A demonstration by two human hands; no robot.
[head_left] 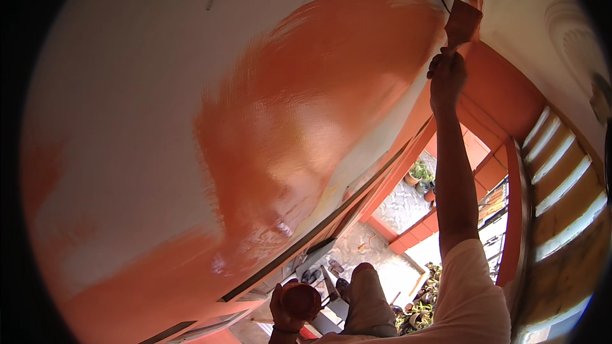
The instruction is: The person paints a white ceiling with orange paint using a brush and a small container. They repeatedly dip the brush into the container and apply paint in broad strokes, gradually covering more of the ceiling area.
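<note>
My right arm is stretched far up, and my right hand is closed round the handle of a wide paintbrush. Its orange-coated head is at the corner where the wall meets an orange beam, beside a thin dark line. Low down, my left hand grips a small round paint pot whose inside is orange-red. A large patch of glossy orange paint covers part of the white wall, with streaky brush marks along its edges.
Below is a doorway with a long dark edge. Potted plants stand outside, and more plants lie lower down. Footwear is on the floor near my bent knee. Slatted openings line the right side.
</note>
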